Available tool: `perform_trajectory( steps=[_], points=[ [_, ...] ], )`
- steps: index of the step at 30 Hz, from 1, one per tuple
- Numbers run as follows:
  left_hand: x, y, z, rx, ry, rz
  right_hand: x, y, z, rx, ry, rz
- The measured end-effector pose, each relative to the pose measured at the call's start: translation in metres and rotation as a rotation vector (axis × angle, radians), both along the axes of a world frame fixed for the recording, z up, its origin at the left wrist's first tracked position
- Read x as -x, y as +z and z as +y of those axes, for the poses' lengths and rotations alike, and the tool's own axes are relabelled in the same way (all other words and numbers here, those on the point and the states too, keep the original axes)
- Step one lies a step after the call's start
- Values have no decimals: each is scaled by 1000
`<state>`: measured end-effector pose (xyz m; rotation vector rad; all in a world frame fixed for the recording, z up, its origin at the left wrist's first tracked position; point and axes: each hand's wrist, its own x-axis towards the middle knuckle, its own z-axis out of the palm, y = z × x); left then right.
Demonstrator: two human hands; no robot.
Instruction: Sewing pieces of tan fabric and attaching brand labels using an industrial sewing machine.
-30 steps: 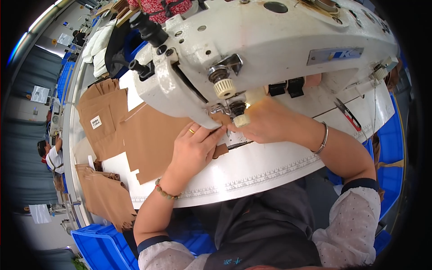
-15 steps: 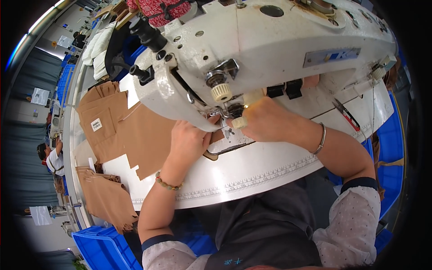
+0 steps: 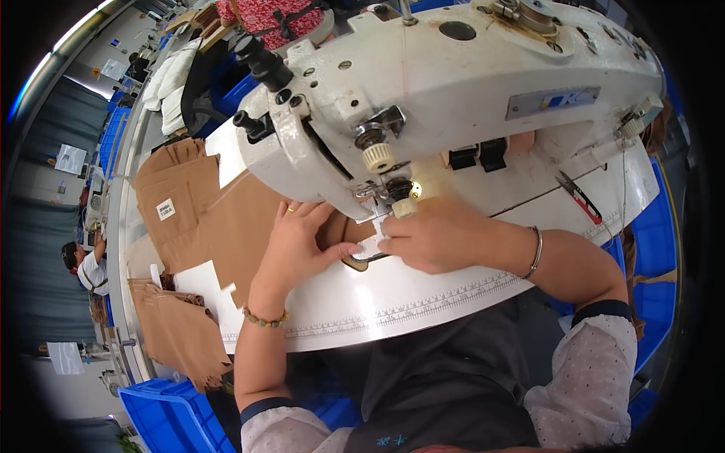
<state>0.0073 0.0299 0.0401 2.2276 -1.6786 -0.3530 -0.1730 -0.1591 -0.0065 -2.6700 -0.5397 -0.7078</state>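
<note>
- The left hand [image 3: 302, 235] lies on the brown cloth [image 3: 245, 215], its fingers flat and its thumb stuck out toward the machine foot, with a gap between them.
- The right hand [image 3: 436, 235] is curled up next to the foot; it is hard to tell if it grips anything.
- The cloth lies flat on the white tabletop [image 3: 423, 294], to the left of the needle area, and its right end goes under the left hand.
- The big white sewing machine [image 3: 453, 72] stands over the cloth, in front of both hands.
- A ring [image 3: 291, 211] and a bead bracelet [image 3: 264, 320] are on the left side; a silver bangle [image 3: 537, 253] is on the right wrist.
- Red and black snips [image 3: 579, 198] lie on the tabletop, to the right of the machine's needle end.
- Past the cloth, on the left, is a brown piece with a white label [image 3: 165, 210].
- A brown pile [image 3: 175, 328] hangs over the near left edge, above a blue bin [image 3: 181, 419].
</note>
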Motion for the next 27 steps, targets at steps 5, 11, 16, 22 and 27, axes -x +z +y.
perform_trajectory(
  steps=[5, 11, 16, 22, 27],
  points=[
    [51, -3, 20, -136, 66, -392, -4, -8, 27, -241, 280, -123],
    [62, 4, 30, -146, 189, -493, 4, -10, 20, -56, 276, 111],
    [52, -14, 31, 151, 186, -245, 2, -4, 13, 15, 317, 12],
    [51, -29, 34, 238, 310, -117, 3, -4, 18, 58, 268, -68],
    [57, -27, 36, 234, 333, -74, -3, -9, 17, 71, 79, -197]
  ],
)
